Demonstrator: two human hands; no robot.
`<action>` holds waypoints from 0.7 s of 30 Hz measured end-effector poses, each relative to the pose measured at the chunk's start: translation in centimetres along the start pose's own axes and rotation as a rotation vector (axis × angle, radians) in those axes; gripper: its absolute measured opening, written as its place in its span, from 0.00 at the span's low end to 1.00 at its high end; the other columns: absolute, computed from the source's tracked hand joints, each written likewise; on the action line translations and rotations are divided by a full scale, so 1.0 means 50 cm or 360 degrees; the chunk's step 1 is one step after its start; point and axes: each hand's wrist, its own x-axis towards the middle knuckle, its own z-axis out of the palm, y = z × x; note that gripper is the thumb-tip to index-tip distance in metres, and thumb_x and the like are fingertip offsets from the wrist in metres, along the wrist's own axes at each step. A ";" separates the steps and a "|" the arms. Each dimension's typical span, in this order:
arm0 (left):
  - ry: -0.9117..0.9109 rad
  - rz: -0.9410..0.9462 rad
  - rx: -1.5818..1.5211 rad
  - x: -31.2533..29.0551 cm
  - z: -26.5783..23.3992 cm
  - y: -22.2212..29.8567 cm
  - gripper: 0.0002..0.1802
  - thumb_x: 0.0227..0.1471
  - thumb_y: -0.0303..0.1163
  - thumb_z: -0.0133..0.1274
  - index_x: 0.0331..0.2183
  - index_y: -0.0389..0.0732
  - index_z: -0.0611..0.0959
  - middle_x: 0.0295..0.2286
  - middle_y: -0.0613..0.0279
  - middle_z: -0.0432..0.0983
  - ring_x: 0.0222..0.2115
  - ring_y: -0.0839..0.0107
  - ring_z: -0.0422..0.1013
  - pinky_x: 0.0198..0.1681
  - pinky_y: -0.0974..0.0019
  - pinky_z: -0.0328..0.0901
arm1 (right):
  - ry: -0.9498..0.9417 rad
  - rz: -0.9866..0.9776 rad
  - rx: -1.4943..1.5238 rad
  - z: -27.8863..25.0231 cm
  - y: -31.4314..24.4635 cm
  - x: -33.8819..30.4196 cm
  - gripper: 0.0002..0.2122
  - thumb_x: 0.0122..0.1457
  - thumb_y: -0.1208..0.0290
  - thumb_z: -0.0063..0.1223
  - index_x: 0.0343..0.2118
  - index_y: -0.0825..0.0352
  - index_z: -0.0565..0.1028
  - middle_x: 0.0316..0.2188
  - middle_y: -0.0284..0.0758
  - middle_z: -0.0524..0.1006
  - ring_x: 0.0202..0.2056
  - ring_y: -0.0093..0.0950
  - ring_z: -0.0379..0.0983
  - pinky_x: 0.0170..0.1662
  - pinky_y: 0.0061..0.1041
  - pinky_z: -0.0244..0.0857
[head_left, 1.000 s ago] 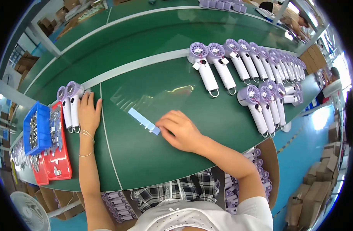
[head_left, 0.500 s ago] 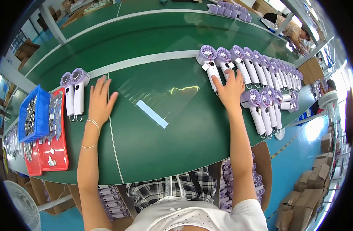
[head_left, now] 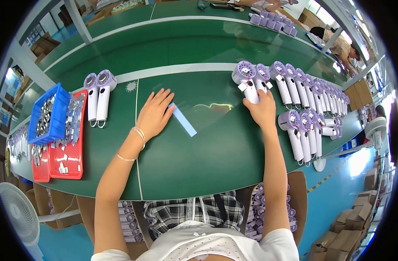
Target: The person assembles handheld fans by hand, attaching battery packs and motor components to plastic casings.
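Note:
My left hand (head_left: 155, 114) rests on the green tabletop with its fingers stretched out. Its fingertips are beside a pale blue strip (head_left: 184, 122) on a clear plastic sheet. At the right, my right hand (head_left: 263, 109) is closed round the lower handle of a white and purple handheld fan (head_left: 250, 90). The thumb lies left of that handle. A second handheld fan (head_left: 262, 73) stands close against it, and my fingers partly hide its handle; whether they also grip it I cannot tell. Both fans have open round heads with thin red wires showing.
Several more handheld fans (head_left: 298, 141) lie in rows at the right. Two fans (head_left: 103, 102) lie at the left, near a blue bin (head_left: 58, 119) of small metal parts and red trays (head_left: 79, 161). A white rail (head_left: 186, 67) crosses behind. Cardboard boxes (head_left: 296, 187) of fans stand below.
My left hand has moved right, toward the blue strip. My right hand's fingers have drawn in round the fan handle. The whole view has shifted slightly.

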 end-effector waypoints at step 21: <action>0.0427 -0.0409 -0.1314 -0.215 -0.033 0.047 0.49 0.43 0.34 0.69 0.63 0.38 0.62 0.56 0.48 0.66 0.56 0.55 0.66 0.59 0.58 0.61 | -0.0502 -0.1039 0.0208 0.083 -0.267 -0.347 0.27 0.48 0.58 0.66 0.47 0.71 0.74 0.59 0.65 0.56 0.48 0.54 0.63 0.48 0.48 0.61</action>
